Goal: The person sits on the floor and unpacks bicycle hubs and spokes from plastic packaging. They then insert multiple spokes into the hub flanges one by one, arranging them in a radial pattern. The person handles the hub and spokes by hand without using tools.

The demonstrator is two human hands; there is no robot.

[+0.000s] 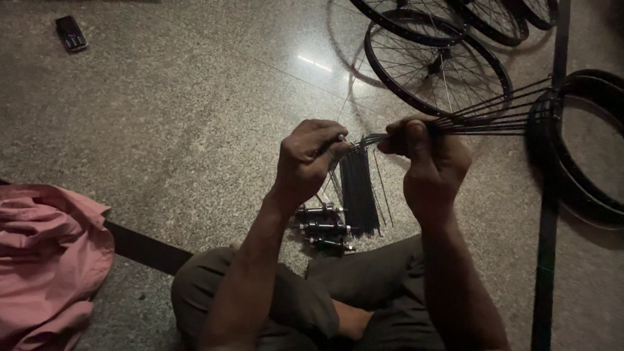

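**Sorting spokes on the workshop floor**

Speckled stone flooring (195, 110) fills the view, with a person sitting cross-legged on it. Their right hand (432, 162) is clenched around a bundle of spokes (487, 117) that fans out toward the black rim (585, 188) lying beside them. Their left hand (309, 159) pinches the near end of a single spoke at the bundle's tip. Loose spokes (359, 192) lie in a pile below the hands, next to three hubs (323, 227). The step looks like separating one spoke from the bunch; drawing it free would call for a loosened right grip. Built wheels (435, 65) lie beyond.
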